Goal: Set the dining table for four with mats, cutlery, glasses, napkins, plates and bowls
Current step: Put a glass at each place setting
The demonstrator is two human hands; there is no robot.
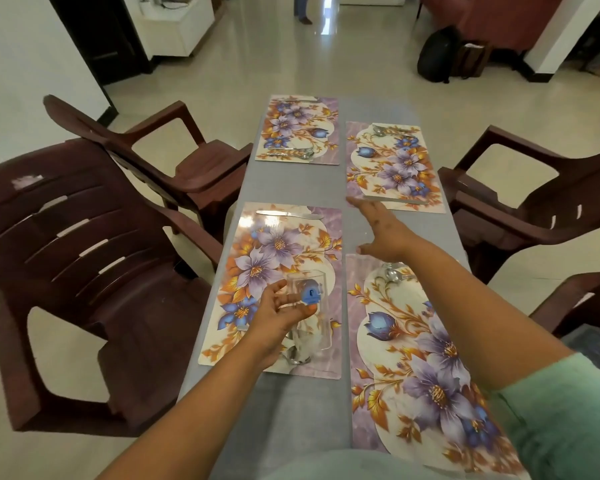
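Left hand point(278, 315): we held a clear glass point(309, 317), fingers curled round it.
Right hand point(381, 230): our fingers straight, apart, holding nothing.
Around: four floral mats point(392, 164).

I can read no text, brand or number anywhere here. The only label I see is a small blue sticker point(310, 294) on the clear glass point(307, 317), which my left hand point(280, 315) grips above the near-left mat point(274, 258); it carries a dark mark too small and blurred for me to make out.
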